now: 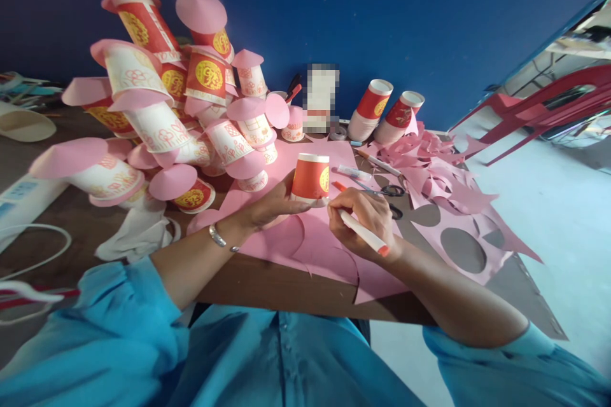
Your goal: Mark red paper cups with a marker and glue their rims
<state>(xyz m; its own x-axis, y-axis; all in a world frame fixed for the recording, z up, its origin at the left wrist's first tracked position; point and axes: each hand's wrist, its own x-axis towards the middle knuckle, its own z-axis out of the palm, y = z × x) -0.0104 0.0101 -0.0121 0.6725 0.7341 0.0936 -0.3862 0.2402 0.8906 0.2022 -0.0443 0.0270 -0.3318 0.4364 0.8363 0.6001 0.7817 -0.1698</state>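
Note:
In my left hand [274, 205] is a red paper cup [310, 177] with a gold emblem, its white edge on top and its lower edge resting at my fingers. My right hand [365, 219] grips a white marker [365, 233] with an orange end; its tip is close to the bottom of the cup, and I cannot tell whether it touches. An orange cap shows beside the right fingers. Beneath both hands lie pink paper sheets [272, 245]. Just beyond the right hand are a glue tube [352, 173] and black-handled scissors [392, 191].
On the left stands a pile of paper cups topped with pink cones [147, 130]. Two stacks of red cups [371, 108] lean by the blue wall. Pink paper scraps [424, 159] and a cut-out sheet [449, 238] cover the table's right side. A red chair [529, 108] stands beyond.

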